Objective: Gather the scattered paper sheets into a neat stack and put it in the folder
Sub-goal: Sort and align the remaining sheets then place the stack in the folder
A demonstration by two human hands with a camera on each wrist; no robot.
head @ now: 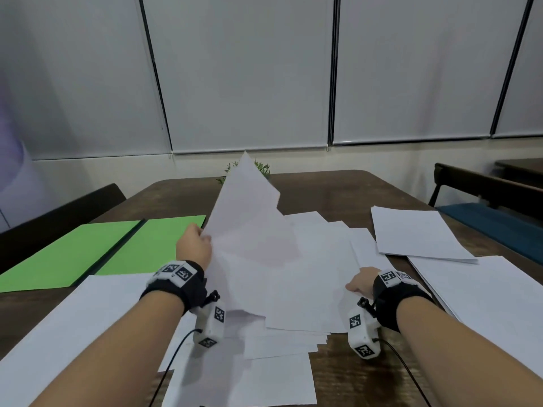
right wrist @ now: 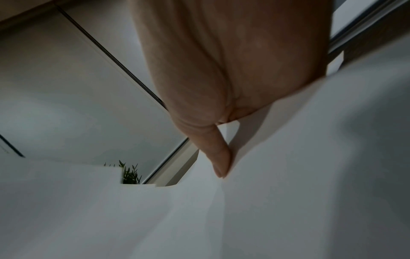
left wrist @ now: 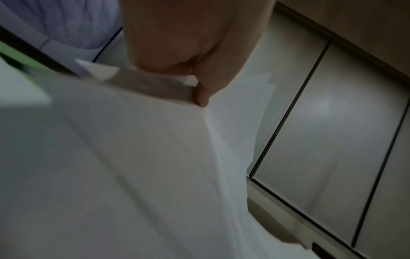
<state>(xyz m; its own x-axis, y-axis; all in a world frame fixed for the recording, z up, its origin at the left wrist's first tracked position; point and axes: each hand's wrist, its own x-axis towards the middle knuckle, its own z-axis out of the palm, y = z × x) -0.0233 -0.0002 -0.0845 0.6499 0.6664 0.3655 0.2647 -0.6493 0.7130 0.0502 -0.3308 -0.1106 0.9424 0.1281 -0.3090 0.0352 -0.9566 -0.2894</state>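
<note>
I'm watching from the head cam. Biggest thing first: the table (head: pixel 338 186), w/ paper spread over most of the near half. Open room is mainly the bare wood beyond my fingertips, toward the far edge, plus a strip near my right wrist.

The green folder (head: pixel 88 251) lies open and flat, just left of my left hand (head: pixel 194 245), nothing in it yet. So I'd judge the task as early-mid: gathering under way, no neat stack, filing not begun.

The central pile (head: pixel 293 289) sits between my two hands, edges fanned and misaligned. Left thumb (left wrist: pixel 203 94) and curled fingers pinch a lifted bunch of sheets (head: pixel 246 207) at its left edge, corner tilted up. Right hand (head: pixel 363 282) pinches the pile's right edge; the wrist cam shows its thumb (right wrist: pixel 218 157) pressed on top, fingers hidden under paper.

Still loose: a big sheet (head: pixel 73 327) near-left of my left wrist, a small stack (head: pixel 417 233) beyond-right of my right hand, and another sheet (head: pixel 484 289) right of that wrist, running toward the table edge.

Left to do: collect those, square edges, slide into the folder.
</note>
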